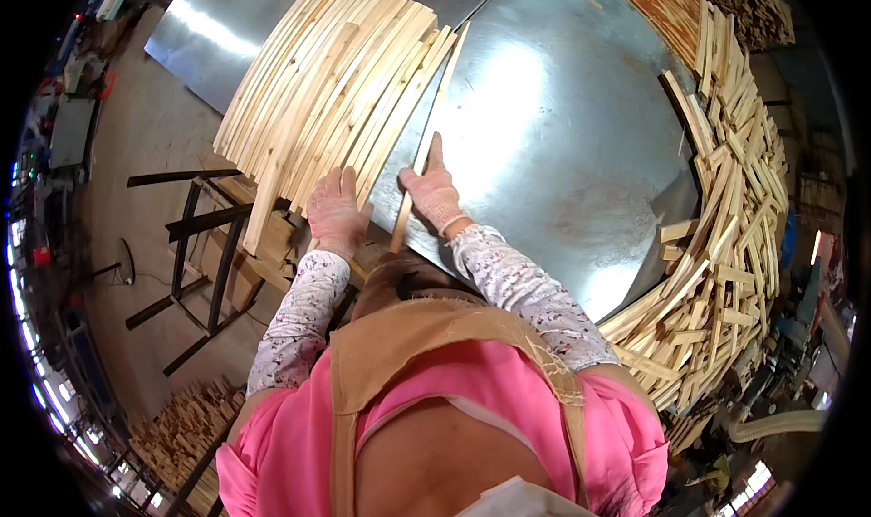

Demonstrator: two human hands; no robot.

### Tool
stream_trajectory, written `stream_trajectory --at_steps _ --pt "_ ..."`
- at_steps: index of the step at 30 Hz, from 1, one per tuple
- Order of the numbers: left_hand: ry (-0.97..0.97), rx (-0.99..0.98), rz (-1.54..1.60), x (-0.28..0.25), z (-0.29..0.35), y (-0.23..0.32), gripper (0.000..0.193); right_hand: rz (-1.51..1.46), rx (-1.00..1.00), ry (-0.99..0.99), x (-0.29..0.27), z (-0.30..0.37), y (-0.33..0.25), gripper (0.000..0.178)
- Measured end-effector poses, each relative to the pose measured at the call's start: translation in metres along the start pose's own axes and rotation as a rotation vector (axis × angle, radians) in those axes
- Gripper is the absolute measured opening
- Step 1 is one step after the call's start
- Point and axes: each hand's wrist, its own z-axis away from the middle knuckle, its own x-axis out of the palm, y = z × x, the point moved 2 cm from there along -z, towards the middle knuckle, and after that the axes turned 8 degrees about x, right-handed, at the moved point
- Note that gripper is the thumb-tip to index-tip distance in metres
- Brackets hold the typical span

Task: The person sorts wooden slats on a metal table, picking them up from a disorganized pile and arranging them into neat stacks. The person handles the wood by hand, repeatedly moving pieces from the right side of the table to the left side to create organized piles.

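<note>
Many pale wood strips (313,82) lie side by side in a row on the metal table, left of centre. My left hand (336,213), in a pinkish work glove, lies with fingers stretched out against the near ends of these strips. To the right, a single narrow wood strip (424,150) lies slanted, its far end close to the row. My right hand (434,190), gloved the same way, has this strip between its thumb and forefinger. The forefinger points forward along the strip's right side. Part of its near end is low, by my apron.
The shiny metal table (562,127) extends to the right. A tangled heap of wood strips (726,236) curves around its right edge. Dark metal frames (213,254) with wood pieces stand at left on the floor. More stacked wood (186,431) is at lower left.
</note>
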Motion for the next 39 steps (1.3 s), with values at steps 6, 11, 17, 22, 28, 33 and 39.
stream_trajectory --at_steps 6,11,17,22,28,33,39 --pt "0.186 0.175 0.056 -0.006 -0.006 -0.035 0.089 -0.048 0.155 0.269 -0.057 0.033 0.030 0.105" --pt "0.284 0.230 0.021 -0.008 -0.004 -0.028 0.092 -0.487 0.115 0.089 -0.115 0.072 0.084 0.061" --pt "0.418 0.649 0.137 0.003 -0.012 0.038 0.081 -1.368 -0.009 -0.079 -0.143 0.190 0.137 0.063" --pt "0.275 0.935 0.123 0.025 0.002 0.188 0.077 -1.555 -0.083 -0.082 -0.148 0.286 0.229 0.083" --pt "0.088 1.323 0.172 0.085 0.103 0.421 0.076 -1.635 -0.219 0.371 -0.200 0.392 0.377 0.083" --pt "0.063 1.550 0.025 0.160 0.204 0.561 0.082 -1.608 -0.100 0.838 -0.276 0.500 0.516 0.084" --pt "-0.171 1.622 -0.272 0.192 0.267 0.617 0.077 -1.798 0.115 1.323 -0.272 0.596 0.682 0.080"
